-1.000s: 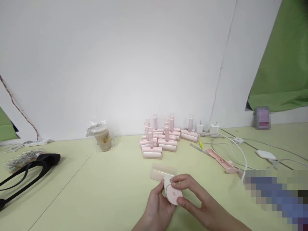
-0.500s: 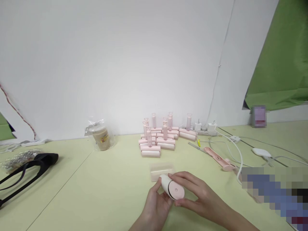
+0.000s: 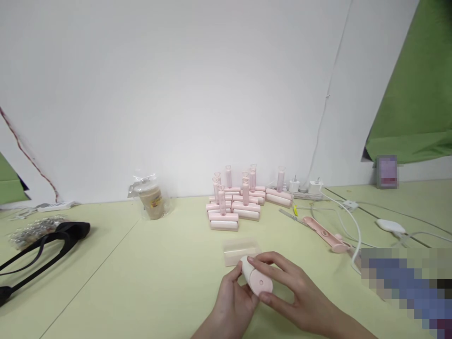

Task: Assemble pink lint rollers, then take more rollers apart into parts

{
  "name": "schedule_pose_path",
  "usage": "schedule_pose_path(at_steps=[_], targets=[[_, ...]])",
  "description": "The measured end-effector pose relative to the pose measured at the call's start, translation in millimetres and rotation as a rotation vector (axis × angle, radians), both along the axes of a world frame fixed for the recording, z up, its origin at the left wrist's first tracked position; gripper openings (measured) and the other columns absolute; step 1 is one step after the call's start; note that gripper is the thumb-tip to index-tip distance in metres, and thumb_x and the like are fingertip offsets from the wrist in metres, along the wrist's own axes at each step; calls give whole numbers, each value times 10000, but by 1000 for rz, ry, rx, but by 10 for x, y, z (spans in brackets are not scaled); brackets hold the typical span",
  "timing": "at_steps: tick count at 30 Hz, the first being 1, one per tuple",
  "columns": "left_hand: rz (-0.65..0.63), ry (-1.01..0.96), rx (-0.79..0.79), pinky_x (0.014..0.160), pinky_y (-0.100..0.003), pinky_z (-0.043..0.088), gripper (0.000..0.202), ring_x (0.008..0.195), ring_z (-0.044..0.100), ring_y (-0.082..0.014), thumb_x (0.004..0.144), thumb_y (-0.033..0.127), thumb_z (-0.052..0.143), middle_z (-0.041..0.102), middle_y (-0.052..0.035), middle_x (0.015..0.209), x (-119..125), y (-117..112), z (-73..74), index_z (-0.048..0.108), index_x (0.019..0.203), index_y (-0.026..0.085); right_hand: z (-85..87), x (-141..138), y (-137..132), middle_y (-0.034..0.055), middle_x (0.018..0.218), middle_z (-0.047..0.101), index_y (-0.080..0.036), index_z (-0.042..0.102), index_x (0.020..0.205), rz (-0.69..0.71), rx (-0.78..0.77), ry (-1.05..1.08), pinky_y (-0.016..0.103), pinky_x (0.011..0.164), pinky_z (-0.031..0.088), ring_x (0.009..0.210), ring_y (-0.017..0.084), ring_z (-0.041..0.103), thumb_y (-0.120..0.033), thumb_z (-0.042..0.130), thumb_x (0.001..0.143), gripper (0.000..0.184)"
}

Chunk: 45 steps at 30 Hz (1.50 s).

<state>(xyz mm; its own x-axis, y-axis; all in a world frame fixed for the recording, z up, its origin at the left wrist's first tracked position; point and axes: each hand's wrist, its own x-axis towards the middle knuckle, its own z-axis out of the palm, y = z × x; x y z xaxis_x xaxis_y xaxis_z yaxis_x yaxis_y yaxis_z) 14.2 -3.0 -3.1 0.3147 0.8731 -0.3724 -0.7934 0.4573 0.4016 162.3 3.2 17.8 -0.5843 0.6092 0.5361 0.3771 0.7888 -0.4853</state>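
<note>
A white lint roller roll (image 3: 246, 267) with a round pink end cap (image 3: 262, 282) is held between my two hands, the capped end turned towards me. My left hand (image 3: 233, 299) wraps its left side and underside. My right hand (image 3: 294, 292) grips from the right, index finger on top and thumb at the cap's lower edge. The cap sits flush against the roll. Just behind lies a clear plastic cover (image 3: 237, 250). Farther back, several assembled pink lint rollers (image 3: 223, 221) stand grouped with their handles upright.
A bagged drink cup (image 3: 153, 202) stands back left. Black straps (image 3: 67, 238) and a beaded bundle (image 3: 35, 230) lie at far left. To the right are an open pink handle part (image 3: 325, 235), a thin metal tool (image 3: 289, 214), white chargers (image 3: 315, 187) and loose cables.
The dark gap between the pink cap and the white roll has closed. Both hands keep their hold, and the view has shifted slightly left.
</note>
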Motion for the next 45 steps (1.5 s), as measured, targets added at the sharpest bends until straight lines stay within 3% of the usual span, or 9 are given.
schedule_pose_path(at_steps=[6, 10, 13, 15, 19, 27, 38, 41, 45], targets=[[-34, -14, 16, 588, -248, 436, 181, 634, 580, -164, 827, 237, 472, 602, -70, 705, -20, -21, 127, 575, 871, 95, 44, -99, -118, 62, 1105, 522, -333, 452, 1253, -19, -219, 137, 308, 864, 464, 1067, 197, 498, -241, 527, 816, 453], [-6, 70, -64, 601, -287, 465, 228, 622, 598, -185, 823, 349, 468, 600, -60, 708, -72, -11, 166, 554, 843, 139, 30, -220, -210, 76, 1071, 559, -313, 565, 1140, 70, -38, -18, 328, 866, 445, 1025, 204, 516, -166, 547, 785, 384], [31, 155, -132, 488, -217, 452, 301, 529, 574, -131, 754, 447, 569, 572, -21, 659, -75, 3, 118, 548, 793, 149, 65, -217, -178, 70, 1109, 584, -281, 439, 1257, 191, 7, -78, 324, 922, 402, 1053, 198, 515, -260, 560, 794, 479], [34, 211, -170, 387, -176, 405, 305, 445, 525, -89, 746, 440, 591, 536, 3, 612, -67, 11, 110, 530, 749, 141, 142, -88, -30, 62, 1158, 569, -248, 326, 1323, 16, -73, -112, 285, 918, 409, 1079, 177, 509, -340, 515, 823, 543], [113, 240, -86, 326, -167, 394, 225, 426, 488, -67, 787, 368, 568, 549, 5, 689, -83, 24, 199, 493, 816, 158, 292, 430, 526, 62, 1224, 516, -251, 442, 1233, -755, -110, -446, 335, 944, 368, 1137, 192, 455, -275, 408, 892, 344], [115, 142, -59, 313, -162, 414, 187, 443, 491, -61, 813, 332, 541, 542, -5, 737, -132, 53, 245, 478, 857, 161, -3, 974, 935, 67, 1103, 563, -153, 541, 1073, -1261, -351, -635, 406, 793, 468, 937, 195, 568, -273, 520, 858, 246], [213, 338, -50, 368, -181, 444, 331, 429, 465, -64, 744, 445, 598, 521, 2, 632, -137, 16, 219, 545, 840, 133, 9, 946, 933, 138, 1066, 554, -85, 505, 1080, -1238, -452, -326, 469, 827, 416, 982, 258, 543, -310, 425, 888, 307], [212, 344, -35, 380, -176, 438, 365, 425, 460, -67, 743, 487, 577, 517, -1, 600, -158, 25, 231, 547, 832, 135, 117, 893, 888, 211, 1081, 530, -44, 464, 1114, -1036, -467, -149, 457, 823, 421, 1023, 298, 527, -250, 262, 905, 356], [269, 405, -25, 445, -207, 483, 386, 478, 490, -83, 735, 516, 570, 533, -12, 664, -160, 45, 229, 538, 859, 152, 161, 497, 597, 86, 1015, 604, -190, 427, 1175, -579, -548, 54, 323, 729, 500, 910, 215, 605, -388, 311, 882, 372]])
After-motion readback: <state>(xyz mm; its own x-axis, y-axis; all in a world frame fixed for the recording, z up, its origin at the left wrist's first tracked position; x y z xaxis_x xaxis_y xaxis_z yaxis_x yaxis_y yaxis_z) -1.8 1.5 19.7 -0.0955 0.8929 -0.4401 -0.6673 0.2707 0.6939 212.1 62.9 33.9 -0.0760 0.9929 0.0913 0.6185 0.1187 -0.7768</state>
